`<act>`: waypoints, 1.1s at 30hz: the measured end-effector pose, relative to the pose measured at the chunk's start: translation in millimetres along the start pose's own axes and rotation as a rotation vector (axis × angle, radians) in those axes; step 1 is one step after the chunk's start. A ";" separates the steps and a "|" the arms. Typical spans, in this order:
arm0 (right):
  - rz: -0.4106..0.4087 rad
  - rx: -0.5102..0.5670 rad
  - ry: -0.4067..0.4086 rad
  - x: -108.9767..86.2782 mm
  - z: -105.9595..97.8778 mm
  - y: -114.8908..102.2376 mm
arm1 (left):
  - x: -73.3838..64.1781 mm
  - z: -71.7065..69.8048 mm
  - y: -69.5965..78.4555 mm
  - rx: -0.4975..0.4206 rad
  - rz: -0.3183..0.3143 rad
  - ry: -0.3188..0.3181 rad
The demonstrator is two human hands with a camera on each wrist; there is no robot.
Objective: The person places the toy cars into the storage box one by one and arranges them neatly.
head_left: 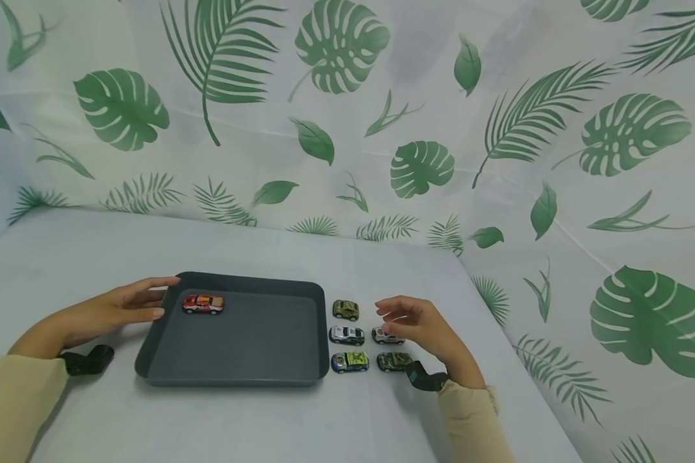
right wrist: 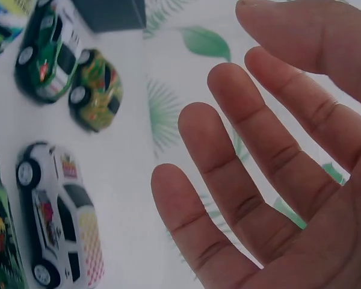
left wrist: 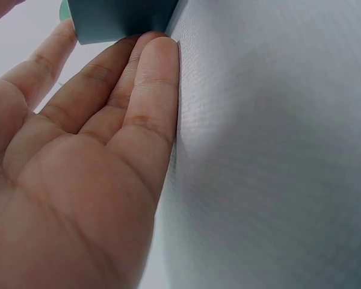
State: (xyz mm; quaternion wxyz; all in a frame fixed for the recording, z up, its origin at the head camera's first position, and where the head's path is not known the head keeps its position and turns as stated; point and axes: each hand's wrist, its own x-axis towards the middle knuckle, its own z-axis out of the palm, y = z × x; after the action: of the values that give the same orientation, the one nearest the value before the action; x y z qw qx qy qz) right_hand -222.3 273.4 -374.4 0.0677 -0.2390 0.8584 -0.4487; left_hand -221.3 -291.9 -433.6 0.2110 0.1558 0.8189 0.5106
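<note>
A dark grey tray [head_left: 234,382] lies on the white table with a red toy car [head_left: 203,304] in its far left corner. My left hand [head_left: 107,313] touches the tray's left side, fingers fairly straight; the left wrist view shows fingertips [left wrist: 159,57] against the tray wall. To the right of the tray, my right hand [head_left: 425,326] hovers over the toy cars with loosely bent fingers and nothing held. It partly covers a white toy car [right wrist: 63,217]. Around it are a camouflage car [head_left: 345,310], a silver car [head_left: 347,335], a yellow-green car [head_left: 350,362] and a dark green car [head_left: 392,361].
A white cloth with green leaf prints [head_left: 347,128] hangs behind the table and along its right side. Dark wrist cameras [head_left: 425,377] sit at both wrists, the right one close to the dark green car.
</note>
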 end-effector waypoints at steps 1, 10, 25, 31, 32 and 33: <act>0.002 -0.007 0.004 -0.2 -1.1 1.3 | -0.3 -0.4 -0.1 0.002 0.002 0.001; 0.030 -0.034 0.012 -0.2 -11.6 13.3 | 0.6 -2.9 -1.3 -0.015 -0.009 -0.001; 0.106 -0.032 0.022 -4.3 -13.9 40.4 | 0.9 0.6 -3.9 -0.005 -0.008 -0.007; 0.140 -0.049 0.031 -3.8 -10.9 46.4 | 0.9 1.4 -3.9 -0.001 -0.003 -0.004; 0.144 -0.050 0.029 -3.7 -10.4 47.5 | 1.0 1.3 -4.1 0.001 -0.004 -0.004; 0.146 -0.049 0.025 -3.6 -10.0 48.4 | 1.2 1.1 -4.2 0.002 -0.005 -0.005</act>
State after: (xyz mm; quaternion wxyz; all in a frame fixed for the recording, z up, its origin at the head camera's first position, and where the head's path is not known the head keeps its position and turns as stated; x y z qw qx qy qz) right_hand -239.3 305.9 -407.8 0.0834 -0.1718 0.8851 -0.4244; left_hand -221.9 -292.3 -438.0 0.2140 0.1551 0.8191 0.5091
